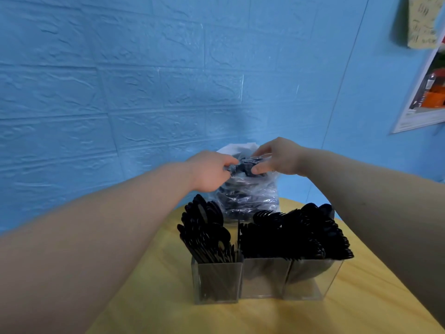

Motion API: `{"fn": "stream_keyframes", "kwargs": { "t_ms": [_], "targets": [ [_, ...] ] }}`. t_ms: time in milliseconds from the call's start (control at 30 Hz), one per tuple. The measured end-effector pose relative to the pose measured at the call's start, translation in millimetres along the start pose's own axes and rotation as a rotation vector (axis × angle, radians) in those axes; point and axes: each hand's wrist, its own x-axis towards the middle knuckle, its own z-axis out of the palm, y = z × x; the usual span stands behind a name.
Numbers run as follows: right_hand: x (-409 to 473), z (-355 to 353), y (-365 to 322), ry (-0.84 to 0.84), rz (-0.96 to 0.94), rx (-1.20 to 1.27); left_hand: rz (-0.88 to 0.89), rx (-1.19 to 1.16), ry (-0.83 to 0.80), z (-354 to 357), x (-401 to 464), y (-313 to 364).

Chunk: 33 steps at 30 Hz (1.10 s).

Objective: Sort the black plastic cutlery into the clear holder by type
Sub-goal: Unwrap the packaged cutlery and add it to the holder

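Clear holder (265, 278) sits at 6 o'clock on the yellow table (361, 297), three compartments side by side, long axis running left to right. Left compartment: black cutlery (207, 235) standing handle-down, heads up and leaning toward 11 o'clock; type unclear, likely knives or spoons. Middle: forks (267, 216), tines up toward 12. Right: rounded heads, spoons (320, 227), leaning toward 1 o'clock. Behind the holder at 12 o'clock stands a clear plastic bag (248, 196) of more black cutlery, upright. Left hand (212, 172) grips the bag's top, fingers curled on the plastic. Right hand (277, 157) pinches the bag top from the other side, thumb on a dark piece. Blue brick-pattern wall (120, 80) behind; poster (426, 88) at 2 o'clock.
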Motion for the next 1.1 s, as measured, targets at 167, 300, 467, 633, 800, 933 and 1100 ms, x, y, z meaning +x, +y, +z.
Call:
{"fn": "stream_keyframes", "kwargs": {
  "t_ms": [167,300,467,633,800,933,1100],
  "targets": [
    [-4,-1,10,0.162,-0.012,0.134,-0.018,-0.018,-0.013,0,-4,0],
    [-5,-2,13,0.369,-0.019,0.082,-0.023,-0.039,-0.016,0,-6,2],
    [-9,-4,16,0.390,-0.022,0.268,-0.019,-0.048,-0.015,1,-4,1],
    [-9,-2,23,0.347,0.012,0.392,-0.005,-0.043,-0.004,3,-2,4],
    [-14,-1,23,0.514,-0.018,0.120,0.009,-0.043,0.001,4,2,3],
    [-24,-11,19,0.626,-0.049,0.059,-0.003,-0.045,0.009,0,-2,4],
    [-53,-35,11,0.709,-0.017,0.182,0.031,-0.067,0.089,-20,-22,20]
  ]
}}
